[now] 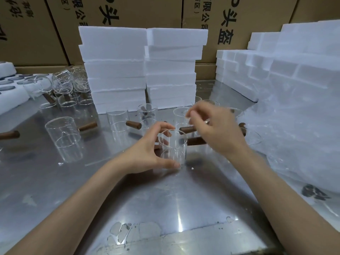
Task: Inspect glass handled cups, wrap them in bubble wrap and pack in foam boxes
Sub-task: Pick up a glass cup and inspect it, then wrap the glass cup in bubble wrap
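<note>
Head: L grip (147, 151) curled round glass cup (173, 148); R grip (215, 129) blurred, can't tell.

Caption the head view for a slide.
Left hand grips a clear wooden-handled glass cup on the steel table.

Clear glossy glass cup (173, 147), brown wooden handle (196, 141), scuffed shiny metal table (165, 203).

The work surface is a steel table (55, 181) — brushed metal, scuffed, with patches of torn tape residue near its front edge. Overhead light reflects off it in a bright streak at centre. Behind the table stands a wall of brown cartons (147, 11), stacked edge to edge and printed with large black characters. No floor or window is visible.
</note>
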Motion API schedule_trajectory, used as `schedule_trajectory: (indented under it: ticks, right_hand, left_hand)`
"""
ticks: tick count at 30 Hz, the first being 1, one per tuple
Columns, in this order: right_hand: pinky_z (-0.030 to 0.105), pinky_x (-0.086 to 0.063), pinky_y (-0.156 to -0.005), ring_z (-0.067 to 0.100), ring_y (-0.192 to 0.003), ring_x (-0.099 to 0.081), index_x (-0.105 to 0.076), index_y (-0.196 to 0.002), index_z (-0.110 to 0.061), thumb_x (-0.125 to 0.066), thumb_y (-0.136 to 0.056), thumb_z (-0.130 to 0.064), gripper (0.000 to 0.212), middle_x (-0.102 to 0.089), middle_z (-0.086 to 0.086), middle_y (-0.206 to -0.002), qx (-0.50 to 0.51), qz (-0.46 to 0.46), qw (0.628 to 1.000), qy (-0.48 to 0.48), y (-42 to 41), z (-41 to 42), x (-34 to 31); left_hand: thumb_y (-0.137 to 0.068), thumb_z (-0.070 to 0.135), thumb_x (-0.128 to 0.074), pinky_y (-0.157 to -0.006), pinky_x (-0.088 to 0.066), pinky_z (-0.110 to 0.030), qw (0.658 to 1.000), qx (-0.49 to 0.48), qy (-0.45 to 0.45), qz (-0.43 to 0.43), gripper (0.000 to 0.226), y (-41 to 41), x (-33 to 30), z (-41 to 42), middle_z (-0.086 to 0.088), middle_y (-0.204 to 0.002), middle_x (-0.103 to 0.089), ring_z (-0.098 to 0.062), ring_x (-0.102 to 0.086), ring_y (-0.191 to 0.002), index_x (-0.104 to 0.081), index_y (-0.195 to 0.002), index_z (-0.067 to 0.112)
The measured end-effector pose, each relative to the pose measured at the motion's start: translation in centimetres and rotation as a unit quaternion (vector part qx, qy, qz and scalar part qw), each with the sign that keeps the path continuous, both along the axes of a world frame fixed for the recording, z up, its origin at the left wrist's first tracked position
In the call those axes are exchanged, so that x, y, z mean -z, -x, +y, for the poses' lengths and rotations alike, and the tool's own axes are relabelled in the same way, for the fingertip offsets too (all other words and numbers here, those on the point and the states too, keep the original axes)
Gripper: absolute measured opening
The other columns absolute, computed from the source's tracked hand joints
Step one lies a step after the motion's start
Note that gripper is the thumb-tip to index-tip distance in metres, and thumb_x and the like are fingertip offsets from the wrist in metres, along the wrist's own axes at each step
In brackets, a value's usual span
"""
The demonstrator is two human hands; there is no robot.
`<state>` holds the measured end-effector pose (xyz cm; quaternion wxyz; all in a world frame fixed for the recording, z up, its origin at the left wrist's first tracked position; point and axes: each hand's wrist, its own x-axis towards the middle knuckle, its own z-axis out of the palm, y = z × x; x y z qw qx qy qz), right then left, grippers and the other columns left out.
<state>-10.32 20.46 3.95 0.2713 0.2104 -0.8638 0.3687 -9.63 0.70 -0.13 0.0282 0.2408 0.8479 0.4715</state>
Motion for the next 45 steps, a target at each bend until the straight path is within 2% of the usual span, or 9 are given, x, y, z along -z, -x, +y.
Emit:
schedule_trajectory:
  ticks: [3, 7, 11, 16, 25, 30, 36, 40, 45]
  right_hand:
    - [0.022, -0.041, -0.059, 0.002, -0.071, -0.058, -0.064, -0.085, -0.026, -0.047, -0.088, -0.030, 0.018, -0.064, -0.009, -0.074, 0.211, 0.106, 0.970, 0.056, 0.0, 2.7, -2.0]
    - [0.043, -0.039, -0.089, 0.036, -0.121, -0.035, -0.057, -0.119, -0.010, -0.055, -0.085, -0.018, 0.035, -0.049, 0.017, -0.126, 0.433, -0.124, 0.892, -0.044, 0.9, 8.7, -2.2]
    - [0.042, -0.038, -0.086, 0.043, -0.120, -0.038, -0.041, -0.130, -0.002, -0.053, -0.087, -0.006, 0.045, -0.037, 0.024, -0.133, 0.452, -0.262, 0.852, -0.002, 0.9, 10.5, -1.6]
    - [0.036, -0.039, -0.075, 0.040, -0.106, -0.054, -0.056, -0.120, -0.004, -0.053, -0.085, 0.000, 0.035, -0.058, 0.019, -0.119, 0.467, -0.218, 0.854, 0.067, 1.3, 10.9, -1.5]
    - [0.024, -0.027, -0.064, 0.016, -0.071, -0.050, -0.054, -0.097, -0.015, -0.050, -0.093, -0.036, 0.022, -0.058, 0.000, -0.102, 0.359, 0.100, 0.920, 0.121, 1.6, 8.3, -2.1]
    - [0.034, -0.049, -0.056, 0.021, -0.072, -0.061, -0.041, -0.096, -0.014, -0.044, -0.098, -0.027, 0.013, -0.057, 0.004, -0.081, 0.164, 0.249, 0.925, 0.237, 0.5, 5.5, -3.0]
    - [0.041, -0.053, -0.066, 0.020, -0.083, -0.063, -0.065, -0.087, -0.003, -0.055, -0.083, 0.011, 0.017, -0.067, 0.004, -0.088, -0.018, 0.241, 0.970, 0.005, -0.5, 0.2, -1.0]
    - [0.042, -0.050, -0.061, 0.029, -0.085, -0.059, -0.067, -0.075, -0.007, -0.051, -0.066, 0.024, 0.035, -0.070, 0.002, -0.082, -0.051, 0.238, 0.960, -0.139, -0.6, -1.3, -0.1]
    - [0.036, -0.050, -0.074, 0.030, -0.081, -0.058, -0.067, -0.071, -0.007, -0.047, -0.060, 0.027, 0.041, -0.070, 0.002, -0.077, -0.074, 0.226, 0.957, -0.166, -0.6, -1.8, 0.4]
  left_hand:
    - [-0.048, 0.052, -0.087, -0.096, -0.045, -0.019, 1.000, 0.005, 0.016, -0.001, 0.081, 0.0, -0.1, -0.1, 0.020, -0.121, -0.043, 0.004, -0.053, -0.108, -0.038, -0.113, 0.055]
    - [-0.044, 0.060, -0.082, -0.096, -0.045, -0.019, 1.000, 0.000, 0.011, -0.011, 0.077, -0.1, -0.3, 0.0, 0.020, -0.120, -0.045, 0.008, -0.052, -0.107, -0.040, -0.108, 0.060]
    - [-0.044, 0.060, -0.081, -0.092, -0.047, -0.017, 1.000, -0.011, -0.010, -0.016, 0.074, -0.2, -0.3, 0.2, 0.017, -0.117, -0.049, 0.005, -0.055, -0.104, -0.044, -0.108, 0.056]
    - [-0.045, 0.060, -0.081, -0.093, -0.048, -0.019, 1.000, -0.011, -0.012, -0.015, 0.071, -0.2, -0.4, 0.1, 0.015, -0.118, -0.050, 0.003, -0.057, -0.105, -0.046, -0.107, 0.055]
    - [-0.045, 0.059, -0.082, -0.094, -0.048, -0.021, 1.000, -0.014, -0.015, -0.022, 0.073, -0.3, -0.6, 0.1, 0.015, -0.118, -0.051, 0.002, -0.057, -0.106, -0.047, -0.109, 0.052]
    - [-0.038, 0.079, -0.074, -0.099, -0.044, -0.022, 0.999, -0.019, -0.027, -0.020, 0.092, -0.8, -1.2, 0.4, 0.019, -0.126, -0.050, 0.010, -0.050, -0.114, -0.045, -0.119, 0.047]
    - [-0.035, 0.093, -0.060, -0.096, -0.043, -0.018, 0.985, -0.086, -0.149, 0.031, 0.115, -1.2, -2.5, 0.6, 0.017, -0.130, -0.053, 0.005, -0.052, -0.118, -0.038, -0.134, 0.039]
    - [-0.029, 0.092, -0.063, -0.070, -0.042, -0.001, 0.953, -0.189, -0.226, 0.070, 0.122, -1.5, -3.3, 0.4, 0.030, -0.088, -0.063, 0.013, -0.061, -0.080, -0.055, -0.122, 0.013]
    - [-0.068, 0.046, -0.079, -0.079, -0.049, -0.046, 0.915, -0.218, -0.340, 0.016, 0.063, -0.8, -3.8, -0.2, 0.002, -0.096, -0.070, -0.019, -0.065, -0.086, -0.055, -0.124, 0.029]
